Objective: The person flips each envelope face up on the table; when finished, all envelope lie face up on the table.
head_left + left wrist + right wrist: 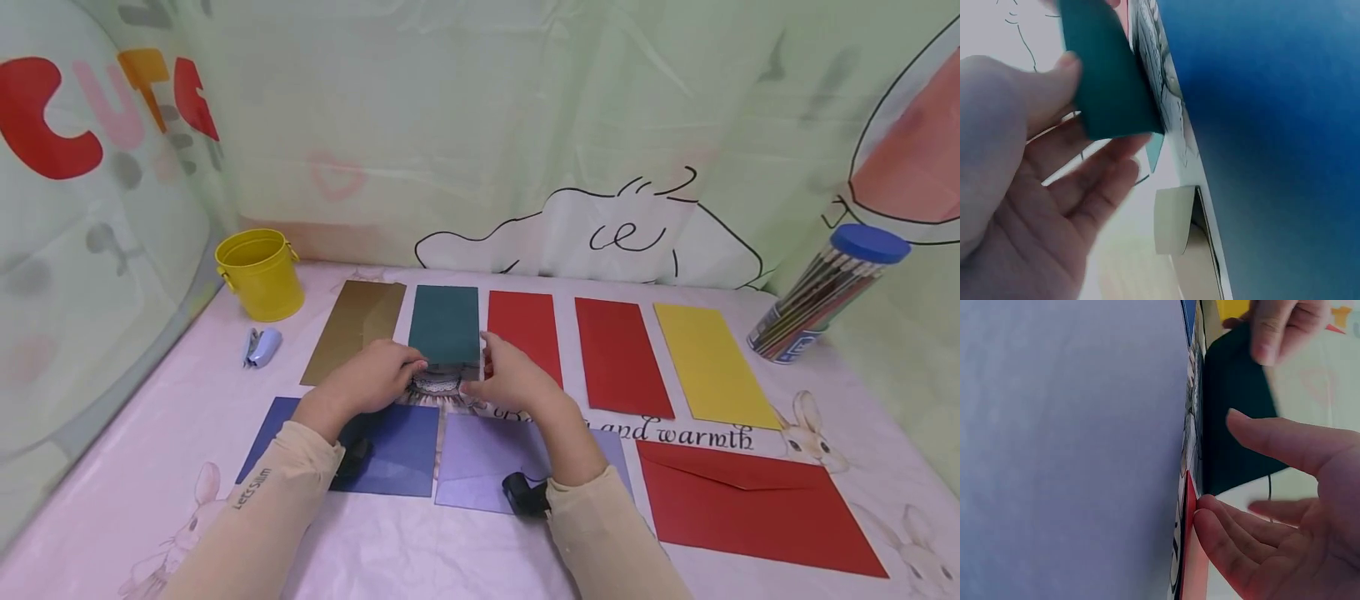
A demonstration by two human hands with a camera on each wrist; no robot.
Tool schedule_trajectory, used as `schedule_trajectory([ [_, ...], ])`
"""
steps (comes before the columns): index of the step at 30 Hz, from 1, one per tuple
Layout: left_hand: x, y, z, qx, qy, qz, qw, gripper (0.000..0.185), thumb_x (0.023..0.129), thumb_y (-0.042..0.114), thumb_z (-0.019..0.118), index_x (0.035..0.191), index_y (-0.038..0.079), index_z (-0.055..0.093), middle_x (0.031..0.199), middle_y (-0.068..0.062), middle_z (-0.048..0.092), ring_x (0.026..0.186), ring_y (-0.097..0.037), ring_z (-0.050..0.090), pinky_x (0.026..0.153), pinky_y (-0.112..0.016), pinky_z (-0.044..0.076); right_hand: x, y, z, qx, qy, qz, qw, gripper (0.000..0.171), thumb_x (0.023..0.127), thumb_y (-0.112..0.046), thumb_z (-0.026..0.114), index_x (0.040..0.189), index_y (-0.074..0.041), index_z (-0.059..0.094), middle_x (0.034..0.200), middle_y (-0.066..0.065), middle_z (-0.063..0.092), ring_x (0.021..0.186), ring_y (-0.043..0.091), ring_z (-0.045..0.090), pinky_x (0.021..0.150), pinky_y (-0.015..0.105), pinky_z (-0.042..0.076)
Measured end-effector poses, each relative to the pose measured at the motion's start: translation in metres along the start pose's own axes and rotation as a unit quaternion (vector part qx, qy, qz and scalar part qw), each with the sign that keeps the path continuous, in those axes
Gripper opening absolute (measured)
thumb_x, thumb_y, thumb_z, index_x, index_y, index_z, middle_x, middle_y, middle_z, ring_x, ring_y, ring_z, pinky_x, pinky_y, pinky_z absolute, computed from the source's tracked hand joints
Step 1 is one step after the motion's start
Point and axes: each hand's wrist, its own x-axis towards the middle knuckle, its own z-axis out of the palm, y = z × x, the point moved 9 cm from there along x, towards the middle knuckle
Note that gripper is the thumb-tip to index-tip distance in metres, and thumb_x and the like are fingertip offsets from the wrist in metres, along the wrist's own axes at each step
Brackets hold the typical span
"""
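Observation:
A dark green envelope (444, 325) lies in the back row, its near edge raised off the table. My left hand (372, 372) pinches its near left corner; the left wrist view shows the thumb on one face of the green envelope (1110, 81) and fingers behind it. By the right edge is my right hand (517, 377), with thumb and fingers spread apart. In the right wrist view, the right thumb is in front of the green envelope (1235, 406); I cannot tell whether it touches. Fingertips of the right hand (1291, 506) are beside a red envelope's edge.
Left of the green one is a gold envelope (352, 325); to its right are red (525, 333), another red (618, 354) and yellow envelopes (712, 362). Nearer lie blue (397, 454), lilac (472, 467) and red envelopes (750, 517). A yellow bucket (262, 279), stapler (261, 347) and pencil tub (825, 292) stand around.

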Motion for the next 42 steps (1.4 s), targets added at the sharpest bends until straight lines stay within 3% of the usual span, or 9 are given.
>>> schedule_trajectory([
  [3,-0.001,-0.001,-0.008,-0.017,0.031,-0.012,0.9993,0.026,0.105,0.012,0.053,0.128,0.002,0.060,0.091,-0.010,0.068,0.077,-0.020,0.062,0.080,-0.041,0.055,0.000,0.004,-0.001,0.026,0.010,0.028,0.999,0.104,0.083,-0.021,0.081,0.159,-0.002,0.013,0.135,0.017,0.055,0.111,0.028,0.058,0.092,0.045,0.052],
  [8,-0.006,0.004,-0.033,-0.043,0.121,-0.022,0.9915,0.075,0.092,0.002,0.062,0.157,0.008,0.025,0.104,-0.018,0.063,0.077,-0.027,0.062,0.074,-0.042,0.055,0.000,0.002,-0.001,0.018,0.011,0.023,1.000,0.103,0.084,-0.021,0.081,0.159,-0.002,0.014,0.133,0.017,0.056,0.109,0.027,0.058,0.092,0.045,0.052],
  [13,-0.012,0.004,-0.048,-0.098,0.178,-0.060,0.9774,0.087,0.081,-0.001,0.074,0.154,0.013,0.028,0.120,-0.021,0.059,0.085,-0.030,0.064,0.074,-0.042,0.057,0.000,-0.001,-0.001,-0.012,0.010,0.008,1.000,0.092,0.085,-0.022,0.079,0.159,-0.007,0.026,0.128,0.016,0.057,0.108,0.027,0.057,0.092,0.046,0.052],
  [17,-0.013,-0.005,-0.044,-0.148,0.167,-0.127,0.9666,0.079,0.081,0.006,0.081,0.146,0.009,0.035,0.117,-0.020,0.059,0.078,-0.027,0.065,0.072,-0.040,0.057,0.000,-0.003,0.001,-0.011,-0.001,0.002,1.000,0.084,0.087,-0.024,0.078,0.158,-0.012,0.033,0.139,0.017,0.055,0.118,0.031,0.057,0.096,0.049,0.051],
  [21,-0.015,-0.014,-0.037,-0.190,0.145,-0.192,0.9519,0.075,0.081,0.015,0.085,0.139,0.007,0.038,0.131,-0.021,0.056,0.104,-0.036,0.063,0.086,-0.048,0.055,0.000,-0.005,0.004,-0.003,-0.012,-0.009,1.000,0.077,0.090,-0.023,0.076,0.157,-0.015,0.038,0.143,0.017,0.053,0.116,0.032,0.059,0.092,0.048,0.052],
  [25,-0.016,-0.020,-0.028,-0.207,0.109,-0.221,0.9467,0.076,0.080,0.021,0.086,0.139,0.006,0.041,0.132,-0.023,0.056,0.115,-0.040,0.058,0.093,-0.053,0.051,0.001,-0.006,0.006,-0.007,-0.015,-0.019,1.000,0.070,0.091,-0.022,0.075,0.154,-0.017,0.044,0.140,0.017,0.056,0.116,0.031,0.059,0.089,0.047,0.054],
  [31,-0.014,-0.029,-0.011,-0.194,0.052,-0.226,0.9533,0.079,0.081,0.026,0.085,0.143,0.008,0.041,0.126,-0.022,0.057,0.108,-0.037,0.058,0.091,-0.052,0.051,0.000,-0.007,0.008,-0.027,-0.021,-0.025,0.999,0.061,0.090,-0.018,0.076,0.147,-0.015,0.054,0.119,0.014,0.063,0.099,0.026,0.059,0.077,0.040,0.055],
  [36,-0.011,-0.032,-0.001,-0.152,0.015,-0.217,0.9643,0.079,0.082,0.033,0.084,0.144,0.006,0.042,0.119,-0.020,0.060,0.100,-0.033,0.061,0.090,-0.049,0.051,-0.002,-0.007,0.009,-0.052,-0.024,-0.021,0.998,0.058,0.089,-0.015,0.077,0.144,-0.015,0.058,0.126,0.012,0.059,0.097,0.024,0.054,0.074,0.038,0.054],
  [42,-0.011,-0.030,0.002,-0.081,0.001,-0.208,0.9748,0.073,0.085,0.039,0.080,0.142,0.004,0.050,0.136,-0.021,0.057,0.120,-0.037,0.056,0.101,-0.055,0.045,-0.004,-0.007,0.010,-0.068,-0.023,-0.011,0.997,0.056,0.089,-0.016,0.077,0.142,-0.018,0.060,0.136,0.011,0.054,0.113,0.027,0.049,0.082,0.041,0.055],
])
